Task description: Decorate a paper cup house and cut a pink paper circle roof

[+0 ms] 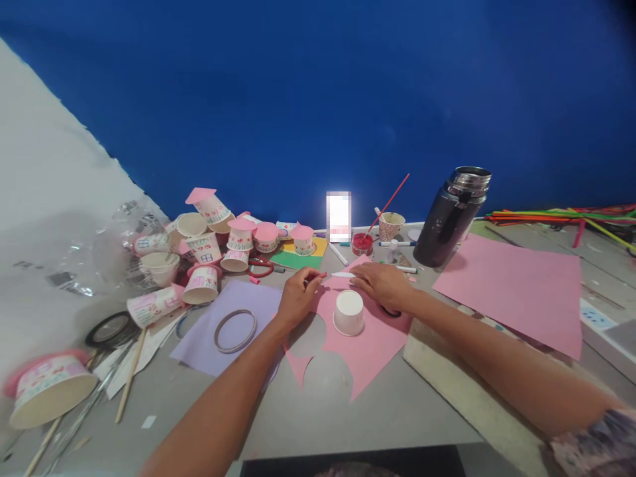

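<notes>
- A white marker is held at its right end by the fingers of the right hand; its long axis is laid crosswise between two hands kept near each other but apart.
- The left hand is curled just beside the marker's other end; a small red bit is seen at its fingertips, though whether it is gripped cannot be told.
- The space on the near side of the marker is taken up by a white cup, set upside down on cut pink paper; a dark loop is partly covered by the right hand.
- Purple paper, topped by a ring, is spread at left, with decorated cups crowded beyond; a black flask is stood at right.
</notes>
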Tool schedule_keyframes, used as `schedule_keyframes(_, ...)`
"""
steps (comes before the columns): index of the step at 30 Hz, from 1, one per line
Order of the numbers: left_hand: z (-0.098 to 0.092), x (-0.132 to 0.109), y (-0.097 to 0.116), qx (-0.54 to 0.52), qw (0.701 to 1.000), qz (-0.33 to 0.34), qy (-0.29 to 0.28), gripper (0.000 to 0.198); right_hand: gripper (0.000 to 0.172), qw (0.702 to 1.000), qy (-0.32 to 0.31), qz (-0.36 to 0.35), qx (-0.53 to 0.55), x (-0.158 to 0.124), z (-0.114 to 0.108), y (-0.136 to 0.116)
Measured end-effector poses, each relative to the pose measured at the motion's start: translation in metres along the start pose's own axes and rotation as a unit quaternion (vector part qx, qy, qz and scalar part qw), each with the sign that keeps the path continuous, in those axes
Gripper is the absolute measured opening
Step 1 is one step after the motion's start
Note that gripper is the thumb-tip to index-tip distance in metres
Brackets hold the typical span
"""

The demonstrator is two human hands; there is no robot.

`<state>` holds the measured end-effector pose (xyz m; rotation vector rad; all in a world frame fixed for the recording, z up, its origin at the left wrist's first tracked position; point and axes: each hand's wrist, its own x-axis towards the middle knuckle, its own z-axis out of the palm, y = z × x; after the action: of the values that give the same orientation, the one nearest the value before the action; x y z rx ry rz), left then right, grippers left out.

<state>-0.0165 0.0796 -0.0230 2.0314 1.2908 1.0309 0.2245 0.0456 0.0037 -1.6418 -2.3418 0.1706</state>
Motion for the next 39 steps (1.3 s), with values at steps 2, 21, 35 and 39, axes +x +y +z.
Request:
schedule_keyframes(2, -0.002, -0.002, 0.002, -0.024, 1.0, 0.001, -0.009, 0.024, 0.03, 1.0, 0.009, -0.021, 0.007, 0.005, 0.004, -0.001)
schedule_keyframes(21, 0.002, -0.011, 0.008, -0.094, 0.995, 0.025, 0.018, 0.016, 0.035, 0.983, 0.081, -0.155, 0.06, 0.004, 0.027, 0.007)
schedule_keyframes(35, 0.011, -0.01, 0.007, -0.07, 0.997, 0.026, 0.018, 0.017, 0.026, 0.997, -0.017, -0.063, 0.047, 0.004, 0.005, -0.003)
schedule_keyframes(39, 0.002, -0.017, 0.009, -0.052, 0.995, 0.044, 0.076, 0.028, 0.03, 0.998, 0.0, 0.049, -0.031, 0.002, -0.013, 0.012)
